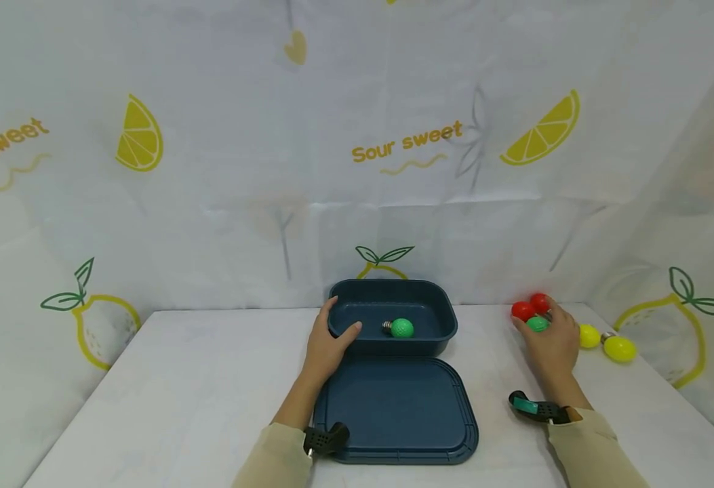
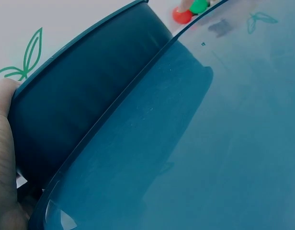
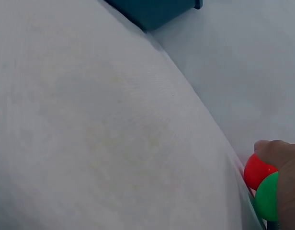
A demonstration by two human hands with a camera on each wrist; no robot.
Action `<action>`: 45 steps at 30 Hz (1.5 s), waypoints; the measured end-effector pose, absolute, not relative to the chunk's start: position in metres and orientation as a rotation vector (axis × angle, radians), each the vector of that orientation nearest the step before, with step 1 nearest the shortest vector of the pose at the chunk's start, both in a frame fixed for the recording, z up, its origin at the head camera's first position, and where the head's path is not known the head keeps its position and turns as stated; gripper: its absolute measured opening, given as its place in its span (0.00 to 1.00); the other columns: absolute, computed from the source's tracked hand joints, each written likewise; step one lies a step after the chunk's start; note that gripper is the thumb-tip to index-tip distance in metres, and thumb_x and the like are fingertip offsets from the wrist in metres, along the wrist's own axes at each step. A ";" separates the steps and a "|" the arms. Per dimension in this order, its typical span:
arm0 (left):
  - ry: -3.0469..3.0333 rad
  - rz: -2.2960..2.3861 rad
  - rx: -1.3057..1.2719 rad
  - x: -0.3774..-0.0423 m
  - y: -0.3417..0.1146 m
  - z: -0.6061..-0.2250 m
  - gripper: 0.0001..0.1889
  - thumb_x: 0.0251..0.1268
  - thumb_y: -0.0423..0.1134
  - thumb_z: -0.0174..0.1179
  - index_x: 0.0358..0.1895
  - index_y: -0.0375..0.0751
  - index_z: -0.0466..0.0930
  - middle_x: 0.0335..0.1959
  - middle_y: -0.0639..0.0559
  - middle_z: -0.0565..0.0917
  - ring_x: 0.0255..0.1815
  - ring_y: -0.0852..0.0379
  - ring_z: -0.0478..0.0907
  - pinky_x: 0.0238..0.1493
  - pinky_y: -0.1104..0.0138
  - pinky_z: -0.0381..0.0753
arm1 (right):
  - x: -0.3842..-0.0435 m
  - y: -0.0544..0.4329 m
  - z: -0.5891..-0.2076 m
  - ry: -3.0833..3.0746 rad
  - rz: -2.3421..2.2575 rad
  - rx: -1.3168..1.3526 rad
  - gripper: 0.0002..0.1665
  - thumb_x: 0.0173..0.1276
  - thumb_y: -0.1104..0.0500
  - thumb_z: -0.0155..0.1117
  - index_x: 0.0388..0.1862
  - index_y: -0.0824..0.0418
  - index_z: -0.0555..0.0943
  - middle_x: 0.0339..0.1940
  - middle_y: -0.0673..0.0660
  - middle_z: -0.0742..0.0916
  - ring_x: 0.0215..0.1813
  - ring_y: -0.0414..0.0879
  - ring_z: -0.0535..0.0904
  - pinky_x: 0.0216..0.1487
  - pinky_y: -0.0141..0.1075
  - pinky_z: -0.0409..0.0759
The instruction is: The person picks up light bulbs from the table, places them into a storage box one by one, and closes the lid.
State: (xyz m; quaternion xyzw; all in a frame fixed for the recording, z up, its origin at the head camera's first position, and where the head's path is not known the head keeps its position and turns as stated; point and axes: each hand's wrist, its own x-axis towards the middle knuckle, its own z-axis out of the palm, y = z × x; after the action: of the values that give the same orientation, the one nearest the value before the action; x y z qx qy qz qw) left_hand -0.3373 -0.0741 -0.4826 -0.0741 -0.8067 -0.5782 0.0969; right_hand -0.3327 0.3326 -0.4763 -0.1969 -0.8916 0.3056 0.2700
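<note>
A dark blue open box point(image 1: 363, 347) holds one green light bulb point(image 1: 402, 328) with a screw base, lying on its side. My left hand point(image 1: 325, 346) grips the box's left front corner, thumb over the rim. In the left wrist view, part of this hand point(image 2: 4, 158) lies against the box wall point(image 2: 85, 96). Over at the right, my right hand point(image 1: 553, 342) holds another green bulb point(image 1: 537, 324) between thumb and fingers. Two red bulbs point(image 1: 522, 311) sit right behind it. The right wrist view has the green bulb point(image 3: 267, 196) partly covered by the hand point(image 3: 289, 182).
In front of the box lies a flat dark blue lid point(image 1: 396, 410). Two yellow bulbs point(image 1: 620, 348) rest to the right of my right hand. A white cloth with lemon prints point(image 1: 540, 129) hangs behind the white table point(image 1: 210, 393).
</note>
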 end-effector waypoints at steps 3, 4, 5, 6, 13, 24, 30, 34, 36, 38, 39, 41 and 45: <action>-2.385 -1.722 -0.224 -0.338 -0.074 -0.483 0.42 0.65 0.58 0.64 0.80 0.56 0.57 0.81 0.45 0.60 0.81 0.40 0.57 0.76 0.37 0.59 | -0.333 0.333 -0.477 -2.456 0.863 -0.568 0.50 0.69 0.51 0.69 0.81 0.64 0.55 0.75 0.75 0.67 0.73 0.70 0.62 0.70 0.67 0.67; -2.384 -1.723 -0.224 -0.338 -0.074 -0.483 0.42 0.65 0.58 0.64 0.80 0.56 0.57 0.81 0.45 0.60 0.81 0.40 0.57 0.76 0.37 0.59 | -0.333 0.333 -0.477 -2.472 0.875 -0.575 0.51 0.69 0.51 0.68 0.82 0.64 0.54 0.75 0.76 0.66 0.73 0.71 0.61 0.70 0.67 0.68; -2.384 -1.724 -0.224 -0.338 -0.074 -0.483 0.42 0.65 0.58 0.65 0.80 0.56 0.57 0.81 0.45 0.60 0.81 0.40 0.57 0.76 0.37 0.59 | -0.333 0.334 -0.478 -2.488 0.879 -0.580 0.51 0.70 0.51 0.68 0.82 0.65 0.53 0.75 0.76 0.65 0.73 0.71 0.61 0.70 0.68 0.68; -2.383 -1.725 -0.223 -0.338 -0.074 -0.483 0.42 0.65 0.58 0.65 0.80 0.56 0.57 0.81 0.45 0.60 0.81 0.40 0.57 0.76 0.37 0.59 | -0.333 0.334 -0.478 -2.502 0.878 -0.581 0.51 0.70 0.50 0.67 0.81 0.66 0.53 0.75 0.77 0.65 0.72 0.72 0.61 0.69 0.68 0.68; -2.380 -1.720 -0.221 -0.337 -0.074 -0.483 0.42 0.65 0.58 0.65 0.80 0.55 0.57 0.81 0.44 0.60 0.81 0.40 0.57 0.76 0.37 0.59 | -0.334 0.335 -0.476 -2.559 0.866 -0.607 0.47 0.73 0.55 0.62 0.81 0.68 0.52 0.73 0.79 0.67 0.70 0.74 0.63 0.70 0.68 0.66; -2.387 -1.716 -0.220 -0.338 -0.073 -0.484 0.43 0.65 0.58 0.65 0.79 0.55 0.57 0.81 0.44 0.60 0.81 0.40 0.57 0.76 0.37 0.59 | -0.334 0.332 -0.476 -2.567 0.869 -0.672 0.43 0.74 0.58 0.61 0.80 0.69 0.54 0.74 0.78 0.67 0.72 0.73 0.62 0.74 0.67 0.62; -2.387 -1.717 -0.218 -0.339 -0.074 -0.484 0.42 0.64 0.59 0.64 0.79 0.55 0.58 0.81 0.45 0.60 0.81 0.41 0.58 0.76 0.37 0.59 | -0.334 0.332 -0.475 -2.535 0.874 -0.618 0.39 0.74 0.58 0.59 0.79 0.67 0.59 0.73 0.76 0.69 0.72 0.73 0.64 0.74 0.66 0.63; -2.386 -1.712 -0.216 -0.339 -0.074 -0.484 0.42 0.65 0.58 0.65 0.79 0.54 0.58 0.81 0.44 0.61 0.81 0.40 0.58 0.76 0.37 0.59 | -0.333 0.333 -0.475 -2.472 0.905 -0.574 0.35 0.74 0.58 0.58 0.77 0.66 0.64 0.74 0.74 0.71 0.72 0.72 0.65 0.73 0.66 0.64; -2.386 -1.711 -0.215 -0.339 -0.073 -0.484 0.42 0.65 0.58 0.65 0.79 0.55 0.58 0.81 0.44 0.61 0.81 0.41 0.58 0.76 0.38 0.59 | -0.332 0.332 -0.474 -2.436 0.910 -0.553 0.34 0.74 0.58 0.59 0.76 0.65 0.67 0.73 0.73 0.72 0.71 0.70 0.66 0.72 0.65 0.66; -2.385 -1.711 -0.216 -0.339 -0.073 -0.484 0.42 0.65 0.58 0.65 0.79 0.55 0.58 0.81 0.44 0.61 0.81 0.41 0.58 0.76 0.38 0.59 | -0.331 0.332 -0.474 -2.403 0.917 -0.533 0.33 0.74 0.57 0.60 0.75 0.64 0.69 0.72 0.71 0.74 0.70 0.69 0.67 0.72 0.64 0.67; -2.385 -1.712 -0.215 -0.339 -0.073 -0.484 0.42 0.65 0.58 0.65 0.79 0.55 0.58 0.81 0.44 0.60 0.81 0.41 0.58 0.76 0.38 0.59 | -0.331 0.331 -0.473 -2.388 0.921 -0.524 0.32 0.74 0.57 0.60 0.74 0.63 0.70 0.71 0.71 0.75 0.69 0.68 0.68 0.72 0.63 0.68; -2.385 -1.712 -0.214 -0.339 -0.073 -0.484 0.42 0.65 0.58 0.65 0.79 0.56 0.58 0.81 0.44 0.60 0.81 0.41 0.58 0.76 0.38 0.59 | -0.331 0.331 -0.472 -2.358 0.941 -0.512 0.31 0.74 0.56 0.61 0.74 0.62 0.71 0.70 0.70 0.76 0.69 0.66 0.69 0.71 0.62 0.69; -2.388 -1.706 -0.211 -0.340 -0.074 -0.485 0.42 0.65 0.58 0.65 0.79 0.57 0.58 0.81 0.45 0.60 0.81 0.40 0.58 0.76 0.37 0.59 | -0.331 0.329 -0.467 -2.312 0.992 -0.496 0.30 0.74 0.54 0.62 0.71 0.63 0.74 0.69 0.69 0.78 0.69 0.65 0.70 0.71 0.61 0.69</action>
State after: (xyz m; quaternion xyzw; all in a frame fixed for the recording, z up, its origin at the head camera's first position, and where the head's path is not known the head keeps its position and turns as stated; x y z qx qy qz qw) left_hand -0.3396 -0.0737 -0.4848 -0.0713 -0.8076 -0.5769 0.0996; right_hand -0.3308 0.3289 -0.4673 -0.1854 -0.8644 0.3708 0.2845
